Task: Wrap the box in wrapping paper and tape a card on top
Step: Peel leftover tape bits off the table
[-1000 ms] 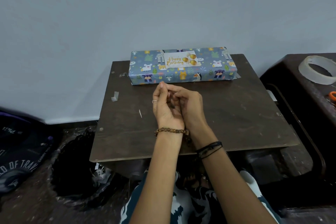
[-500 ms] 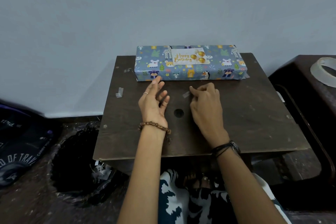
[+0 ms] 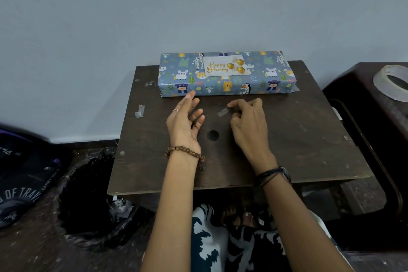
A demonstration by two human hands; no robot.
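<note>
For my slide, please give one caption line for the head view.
Right hand pinches a tape strip before the wrapped box bearing its card; left hand open.

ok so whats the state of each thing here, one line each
box: fully wrapped, flat at the table's far edge
card: lying on top of the box
tape piece: pinched by the right hand
right hand: curled, holding the tape piece above the table
left hand: open, empty, fingertips near the box
tape roll: lying flat on the side table
table: bare tape scrap near its left edge
</note>
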